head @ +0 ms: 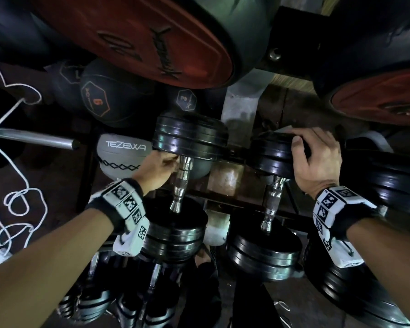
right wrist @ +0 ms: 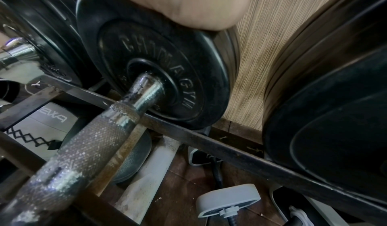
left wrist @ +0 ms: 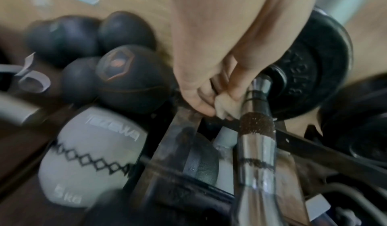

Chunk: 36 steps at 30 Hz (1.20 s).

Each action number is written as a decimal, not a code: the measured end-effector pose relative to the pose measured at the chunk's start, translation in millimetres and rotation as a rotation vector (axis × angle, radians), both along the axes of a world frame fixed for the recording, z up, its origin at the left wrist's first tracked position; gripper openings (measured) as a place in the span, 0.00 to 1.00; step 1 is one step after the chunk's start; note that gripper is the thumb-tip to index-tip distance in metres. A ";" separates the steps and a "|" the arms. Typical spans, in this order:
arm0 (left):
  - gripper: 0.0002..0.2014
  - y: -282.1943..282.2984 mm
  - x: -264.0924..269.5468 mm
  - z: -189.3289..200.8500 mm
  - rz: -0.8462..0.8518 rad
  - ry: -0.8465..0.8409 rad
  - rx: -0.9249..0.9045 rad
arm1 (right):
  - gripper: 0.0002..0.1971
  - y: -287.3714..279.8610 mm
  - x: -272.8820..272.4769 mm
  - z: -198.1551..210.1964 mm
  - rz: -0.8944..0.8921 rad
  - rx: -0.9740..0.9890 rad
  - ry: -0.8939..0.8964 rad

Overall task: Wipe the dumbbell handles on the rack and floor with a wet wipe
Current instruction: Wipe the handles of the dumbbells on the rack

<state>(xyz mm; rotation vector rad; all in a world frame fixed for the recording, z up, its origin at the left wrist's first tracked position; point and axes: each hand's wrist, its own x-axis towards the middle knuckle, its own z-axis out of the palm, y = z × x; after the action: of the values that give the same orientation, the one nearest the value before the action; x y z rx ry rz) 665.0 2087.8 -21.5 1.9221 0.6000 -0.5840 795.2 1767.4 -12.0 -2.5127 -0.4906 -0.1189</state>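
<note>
Two black-plated dumbbells lie on the rack. The left dumbbell's chrome handle [head: 182, 183] [left wrist: 256, 146] has my left hand [head: 162, 165] [left wrist: 209, 100] at its far end. That hand's fingers pinch a small whitish wet wipe [left wrist: 225, 109] against the handle, just below the far plate. My right hand [head: 316, 157] [right wrist: 188, 2] grips the rim of the right dumbbell's far plate [head: 270, 152] [right wrist: 159, 73], fingers curled over the top. The right dumbbell's knurled handle [head: 273, 200] [right wrist: 90, 146] is bare.
Dark medicine balls [head: 97, 100] and a grey TEZEWA ball [head: 121, 155] sit left of the rack. Red weight plates [head: 133, 36] hang overhead. Large black plates [head: 388, 185] crowd the right. A white cord [head: 17, 197] and a steel bar [head: 33, 138] lie left. More dumbbells [head: 128, 304] rest below.
</note>
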 end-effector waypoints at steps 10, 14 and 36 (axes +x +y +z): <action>0.11 2.4 -58.2 -28.9 -0.232 0.222 0.020 | 0.19 -0.5 -0.1 0.3 -0.003 0.010 -0.001; 0.14 -2.3 -69.1 -27.6 -0.216 0.185 0.121 | 0.18 -1.5 1.0 -1.7 0.001 0.009 -0.003; 0.11 -102.7 -102.0 37.6 -0.099 -0.216 0.403 | 0.24 0.4 -19.9 -5.3 -0.091 0.025 0.082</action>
<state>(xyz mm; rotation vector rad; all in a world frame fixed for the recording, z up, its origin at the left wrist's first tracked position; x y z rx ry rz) 563.0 1985.2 16.2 2.3679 0.5122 -0.3254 775.3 1767.9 -17.3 -2.5044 -0.3397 -0.0556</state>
